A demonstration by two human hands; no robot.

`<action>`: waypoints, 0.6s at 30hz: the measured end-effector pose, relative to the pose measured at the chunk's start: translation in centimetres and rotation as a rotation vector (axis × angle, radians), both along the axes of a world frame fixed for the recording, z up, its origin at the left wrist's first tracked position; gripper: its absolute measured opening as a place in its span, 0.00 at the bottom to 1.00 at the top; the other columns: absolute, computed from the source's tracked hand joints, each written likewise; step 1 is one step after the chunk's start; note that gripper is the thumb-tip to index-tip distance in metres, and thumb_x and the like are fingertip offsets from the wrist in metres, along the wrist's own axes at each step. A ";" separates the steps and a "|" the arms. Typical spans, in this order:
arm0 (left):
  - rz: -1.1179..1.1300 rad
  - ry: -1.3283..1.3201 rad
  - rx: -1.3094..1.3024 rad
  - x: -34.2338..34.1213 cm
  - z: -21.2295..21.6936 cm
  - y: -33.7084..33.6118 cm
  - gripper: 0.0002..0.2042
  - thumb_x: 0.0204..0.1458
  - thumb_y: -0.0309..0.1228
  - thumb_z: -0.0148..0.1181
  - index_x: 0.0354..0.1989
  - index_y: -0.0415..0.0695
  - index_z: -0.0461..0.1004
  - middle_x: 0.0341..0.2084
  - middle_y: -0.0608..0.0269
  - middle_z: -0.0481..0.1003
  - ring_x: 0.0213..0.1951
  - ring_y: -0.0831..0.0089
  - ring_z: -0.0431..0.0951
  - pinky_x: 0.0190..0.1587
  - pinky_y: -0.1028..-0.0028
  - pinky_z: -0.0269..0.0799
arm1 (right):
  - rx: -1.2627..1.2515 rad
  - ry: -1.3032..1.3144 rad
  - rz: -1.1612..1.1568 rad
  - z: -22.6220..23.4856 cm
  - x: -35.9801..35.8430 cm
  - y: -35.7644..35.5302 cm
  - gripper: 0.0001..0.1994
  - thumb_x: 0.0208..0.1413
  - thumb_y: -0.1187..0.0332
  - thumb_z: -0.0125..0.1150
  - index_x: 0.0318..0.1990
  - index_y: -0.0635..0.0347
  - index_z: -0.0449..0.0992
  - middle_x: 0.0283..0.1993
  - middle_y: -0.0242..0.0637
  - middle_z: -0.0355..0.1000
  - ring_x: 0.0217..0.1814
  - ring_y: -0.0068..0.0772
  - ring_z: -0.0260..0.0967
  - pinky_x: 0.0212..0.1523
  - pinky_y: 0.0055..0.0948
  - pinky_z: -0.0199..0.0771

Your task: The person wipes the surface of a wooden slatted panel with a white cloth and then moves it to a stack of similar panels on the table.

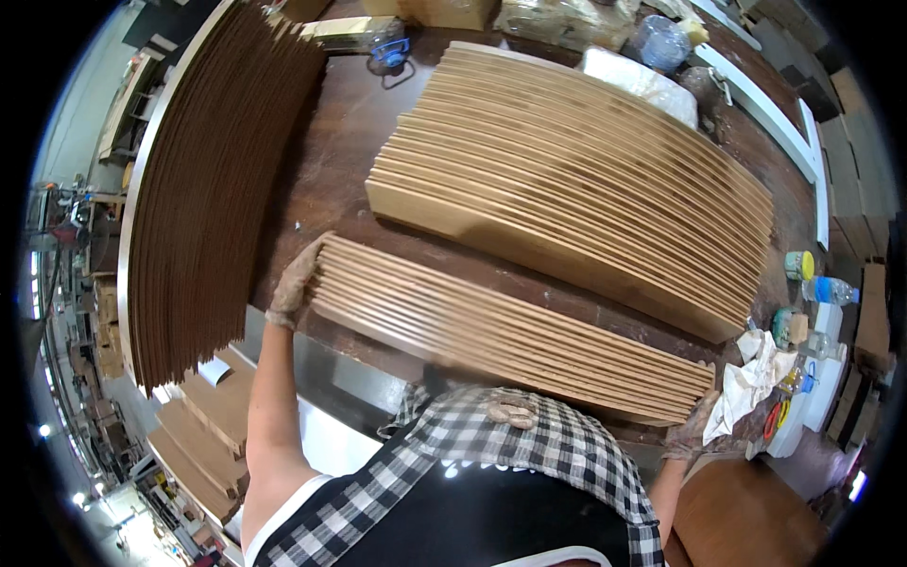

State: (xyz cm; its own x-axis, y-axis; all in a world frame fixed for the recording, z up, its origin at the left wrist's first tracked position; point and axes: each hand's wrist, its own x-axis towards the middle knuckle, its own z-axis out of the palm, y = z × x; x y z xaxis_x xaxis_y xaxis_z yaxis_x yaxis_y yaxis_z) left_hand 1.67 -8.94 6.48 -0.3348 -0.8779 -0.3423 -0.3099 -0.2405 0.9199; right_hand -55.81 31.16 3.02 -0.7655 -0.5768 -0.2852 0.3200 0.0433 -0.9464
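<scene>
Both of my hands wear thin, stained gloves. Between them, close to my body, lies a row of long, thin wood-coloured boards (510, 326), packed side by side with their edges up. My left hand (299, 281) grips the left ends of this row. At the right ends, my right hand (693, 427) is closed around the boards, its fingers partly hidden. Just beyond is a larger block of similar boards (567, 180), separated from the row by a strip of dark tabletop (331, 142).
A tall stack of dark brown sheets (217, 189) stands on the left. A blue-handled tape dispenser (390, 55) sits at the back. Along the right are a white cloth (751, 383), plastic bottles (831, 290), a yellow-lidded jar (799, 266) and scissors (777, 418). Flat cardboard (194, 449) lies lower left.
</scene>
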 end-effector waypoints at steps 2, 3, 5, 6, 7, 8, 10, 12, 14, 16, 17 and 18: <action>0.161 0.007 0.080 0.9 -1.9 0.2 0.33 0.62 0.52 0.55 0.67 0.38 0.66 0.63 0.58 0.68 0.64 0.70 0.66 0.67 0.70 0.59 | -0.020 0.111 0.033 -1.1 -0.3 1.0 0.32 0.71 0.46 0.36 0.71 0.63 0.56 0.71 0.47 0.60 0.70 0.43 0.61 0.71 0.41 0.59; 0.166 0.040 0.051 1.0 -2.2 0.3 0.31 0.62 0.50 0.56 0.66 0.38 0.67 0.61 0.59 0.70 0.62 0.71 0.68 0.65 0.71 0.61 | 0.001 0.187 0.019 -1.5 -0.2 1.0 0.31 0.71 0.50 0.38 0.71 0.65 0.57 0.70 0.48 0.61 0.69 0.43 0.61 0.71 0.41 0.60; 0.181 0.058 0.040 0.9 -2.5 0.1 0.29 0.62 0.46 0.59 0.64 0.38 0.68 0.57 0.60 0.73 0.57 0.72 0.72 0.61 0.72 0.66 | 0.042 0.431 0.094 -0.6 -0.2 0.2 0.29 0.68 0.58 0.45 0.68 0.71 0.60 0.65 0.49 0.66 0.68 0.42 0.63 0.69 0.39 0.60; 0.192 0.039 0.058 0.8 -2.5 0.0 0.28 0.62 0.44 0.60 0.63 0.38 0.69 0.55 0.61 0.75 0.55 0.73 0.73 0.60 0.72 0.68 | 0.050 0.348 0.063 -1.2 -0.7 0.5 0.29 0.68 0.57 0.47 0.69 0.71 0.60 0.63 0.49 0.68 0.66 0.41 0.65 0.69 0.38 0.60; 0.196 0.062 0.085 0.6 -2.2 -0.2 0.25 0.62 0.40 0.59 0.64 0.38 0.69 0.53 0.61 0.75 0.53 0.73 0.75 0.58 0.72 0.70 | 0.057 0.305 0.027 -0.8 -1.2 0.3 0.29 0.68 0.57 0.48 0.68 0.71 0.61 0.62 0.48 0.69 0.66 0.40 0.65 0.69 0.37 0.60; 0.206 0.090 0.089 0.8 -2.5 -0.2 0.24 0.63 0.39 0.58 0.64 0.38 0.69 0.53 0.62 0.76 0.53 0.73 0.75 0.57 0.72 0.71 | 0.062 0.257 -0.009 -0.4 -1.5 -0.4 0.28 0.67 0.58 0.49 0.67 0.71 0.62 0.62 0.47 0.69 0.65 0.39 0.65 0.69 0.36 0.60; 0.233 0.148 0.101 0.4 -3.2 -0.5 0.22 0.64 0.36 0.57 0.64 0.38 0.69 0.53 0.62 0.76 0.52 0.73 0.76 0.56 0.72 0.72 | 0.069 0.163 -0.074 0.4 -2.6 -1.9 0.27 0.67 0.58 0.52 0.66 0.70 0.64 0.61 0.45 0.70 0.64 0.36 0.66 0.69 0.34 0.60; 0.238 0.188 0.097 -2.1 -2.8 -0.9 0.20 0.65 0.34 0.56 0.63 0.39 0.69 0.52 0.62 0.76 0.51 0.75 0.77 0.55 0.73 0.73 | 0.022 0.232 -0.053 0.8 -5.0 -2.7 0.26 0.66 0.59 0.53 0.65 0.70 0.66 0.60 0.43 0.71 0.64 0.35 0.66 0.68 0.34 0.60; 0.212 0.233 0.088 -3.6 -2.8 -2.0 0.19 0.65 0.33 0.56 0.62 0.40 0.70 0.52 0.62 0.76 0.51 0.75 0.77 0.55 0.72 0.73 | -0.016 0.197 -0.061 1.1 -7.4 -3.5 0.25 0.68 0.60 0.51 0.65 0.69 0.66 0.62 0.44 0.69 0.65 0.35 0.65 0.69 0.34 0.59; 0.212 0.235 0.057 -5.7 -3.1 -3.0 0.20 0.65 0.33 0.56 0.62 0.38 0.70 0.52 0.61 0.76 0.51 0.74 0.76 0.56 0.72 0.72 | 0.019 0.226 -0.154 1.1 -9.1 -4.4 0.24 0.69 0.59 0.48 0.65 0.69 0.66 0.64 0.43 0.68 0.65 0.35 0.65 0.69 0.34 0.59; 0.221 0.236 0.042 -6.8 -3.1 -3.3 0.20 0.65 0.33 0.56 0.62 0.38 0.70 0.52 0.61 0.76 0.52 0.74 0.76 0.57 0.72 0.72 | 0.037 0.240 -0.191 1.0 -9.8 -4.7 0.24 0.70 0.59 0.47 0.65 0.69 0.66 0.64 0.43 0.68 0.65 0.35 0.65 0.69 0.34 0.59; 0.231 0.238 0.027 -7.5 -3.2 -3.5 0.20 0.65 0.34 0.56 0.62 0.37 0.70 0.52 0.60 0.76 0.52 0.74 0.76 0.57 0.72 0.71 | 0.061 0.251 -0.192 0.8 -10.1 -4.6 0.24 0.71 0.59 0.46 0.65 0.69 0.67 0.64 0.43 0.68 0.66 0.35 0.65 0.69 0.34 0.60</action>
State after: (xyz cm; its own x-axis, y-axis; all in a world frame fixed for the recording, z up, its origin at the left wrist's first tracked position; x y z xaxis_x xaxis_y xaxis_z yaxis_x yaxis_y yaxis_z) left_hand -5.83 -12.47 3.26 -0.2016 -0.9315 -0.3029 -0.0218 -0.3049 0.9521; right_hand -65.87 26.55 3.79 -0.9095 -0.4027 -0.1034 0.0848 0.0638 -0.9944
